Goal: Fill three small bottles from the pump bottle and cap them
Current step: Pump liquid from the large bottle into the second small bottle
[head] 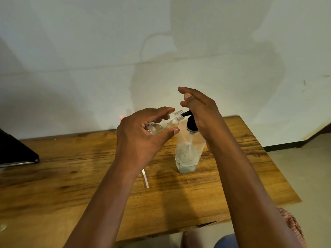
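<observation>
Fingers of the left hand grip an unlabelled small bottle at the pump bottle spout; right hand presses, fingers straight.

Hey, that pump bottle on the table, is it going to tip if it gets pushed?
Probably fairly easily: the pump bottle stands tall on a narrow base and looks nearly empty, with only a little liquid at the bottom, so it is likely light. The right hand pressing on its black pump head likely steadies it now.

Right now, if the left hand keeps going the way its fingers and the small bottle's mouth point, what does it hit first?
The left hand points the small bottle up and right. Its open mouth already sits at the black pump nozzle, so that nozzle comes first, then the right hand on the pump. Actual contact is unclear.
</observation>
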